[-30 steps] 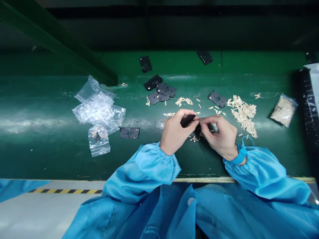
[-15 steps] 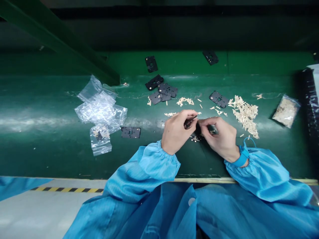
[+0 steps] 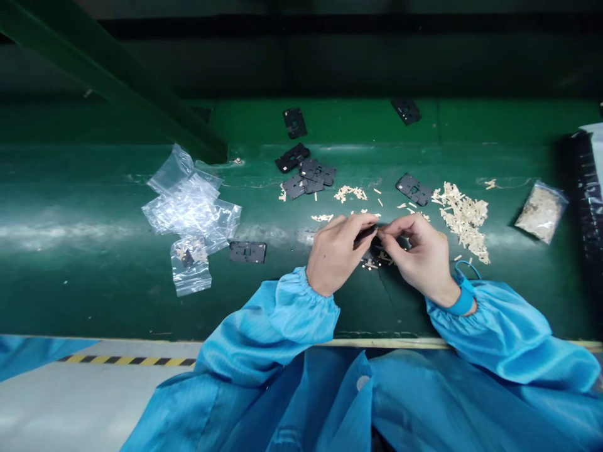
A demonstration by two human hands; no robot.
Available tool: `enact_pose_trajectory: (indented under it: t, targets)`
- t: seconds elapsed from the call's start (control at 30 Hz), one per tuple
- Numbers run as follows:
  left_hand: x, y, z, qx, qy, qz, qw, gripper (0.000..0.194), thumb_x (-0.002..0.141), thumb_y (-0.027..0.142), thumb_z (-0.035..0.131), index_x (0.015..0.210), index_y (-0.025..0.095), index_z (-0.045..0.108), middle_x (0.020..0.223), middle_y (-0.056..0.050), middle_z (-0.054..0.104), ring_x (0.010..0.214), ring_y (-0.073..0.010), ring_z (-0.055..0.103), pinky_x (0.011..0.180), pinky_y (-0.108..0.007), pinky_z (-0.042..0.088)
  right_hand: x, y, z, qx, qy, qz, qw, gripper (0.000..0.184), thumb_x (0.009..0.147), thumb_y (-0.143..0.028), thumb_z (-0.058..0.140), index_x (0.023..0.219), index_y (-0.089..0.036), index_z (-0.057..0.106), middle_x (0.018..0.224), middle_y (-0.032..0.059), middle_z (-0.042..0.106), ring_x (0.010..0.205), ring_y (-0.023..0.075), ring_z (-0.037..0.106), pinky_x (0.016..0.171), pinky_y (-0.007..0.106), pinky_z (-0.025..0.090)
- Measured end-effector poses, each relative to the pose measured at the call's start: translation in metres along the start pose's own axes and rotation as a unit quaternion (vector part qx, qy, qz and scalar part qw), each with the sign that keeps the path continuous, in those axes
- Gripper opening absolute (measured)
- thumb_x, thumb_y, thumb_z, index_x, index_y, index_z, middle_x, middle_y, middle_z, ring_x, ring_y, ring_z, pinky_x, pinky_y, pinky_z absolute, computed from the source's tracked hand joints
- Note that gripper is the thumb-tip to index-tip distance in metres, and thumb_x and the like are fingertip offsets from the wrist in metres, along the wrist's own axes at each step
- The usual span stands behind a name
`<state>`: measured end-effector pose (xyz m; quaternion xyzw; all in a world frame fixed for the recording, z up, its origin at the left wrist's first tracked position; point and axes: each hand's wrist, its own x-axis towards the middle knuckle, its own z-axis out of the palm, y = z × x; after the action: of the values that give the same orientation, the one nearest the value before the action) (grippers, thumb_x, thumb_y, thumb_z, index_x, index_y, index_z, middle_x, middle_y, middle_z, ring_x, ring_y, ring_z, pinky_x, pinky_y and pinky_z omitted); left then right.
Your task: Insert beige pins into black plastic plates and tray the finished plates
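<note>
As left hand (image 3: 336,254) pinches, black part (image 3: 366,235), mid-grip

Eight loose black plastic frames (image 3: 247,252), one filled plastic bag (image 3: 541,212)

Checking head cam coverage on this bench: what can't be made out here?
Small black part: the left hand and right hand hide most of it in the head view, so its shape is unclear.
Clear pouch: its beige contents are too small to identify in the head view.
White sheet: cut off by the head view's right edge.
</note>
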<state>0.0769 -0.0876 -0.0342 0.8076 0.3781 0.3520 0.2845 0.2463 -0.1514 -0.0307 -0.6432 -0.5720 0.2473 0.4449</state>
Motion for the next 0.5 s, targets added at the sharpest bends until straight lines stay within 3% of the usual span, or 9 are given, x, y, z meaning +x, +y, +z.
enact_pose_trajectory:
  t: [0.13, 0.4, 0.5]
  targets:
    - [0.0, 0.001, 0.0, -0.005, 0.001, -0.014, 1.0, 0.022, 0.093, 0.016, 0.068, 0.113, 0.024, 0.069, 0.102, 0.0, 0.079, 0.092, -0.0139, 0.075, 0.087, -0.027, 0.059, 0.0, -0.001, 0.0, -0.008, -0.001, -0.004, 1.0, 0.009, 0.09, -0.017, 0.071, 0.092, -0.023, 0.065, 0.08, -0.001, 0.072, 0.068, 0.0145, 0.068, 0.063, 0.029, 0.055]
    - [0.006, 0.005, -0.003, -0.123, -0.005, -0.129, 0.984, 0.024, 0.089, 0.016, 0.071, 0.111, 0.025, 0.069, 0.096, 0.002, 0.08, 0.088, -0.0125, 0.078, 0.081, -0.023, 0.061, 0.003, 0.002, 0.001, 0.1, -0.012, 0.043, 0.994, 0.012, 0.089, -0.021, 0.074, 0.091, -0.024, 0.063, 0.078, -0.0015, 0.069, 0.067, 0.0148, 0.065, 0.062, 0.03, 0.054]
    - [0.011, 0.0, -0.007, -0.102, 0.026, -0.153, 0.983, 0.02, 0.091, 0.018, 0.069, 0.111, 0.024, 0.069, 0.097, 0.001, 0.079, 0.087, -0.0122, 0.076, 0.081, -0.024, 0.06, 0.006, 0.004, -0.001, 0.12, -0.001, 0.049, 0.992, 0.013, 0.089, -0.021, 0.075, 0.092, -0.024, 0.062, 0.078, -0.0012, 0.069, 0.069, 0.0152, 0.066, 0.063, 0.03, 0.054]
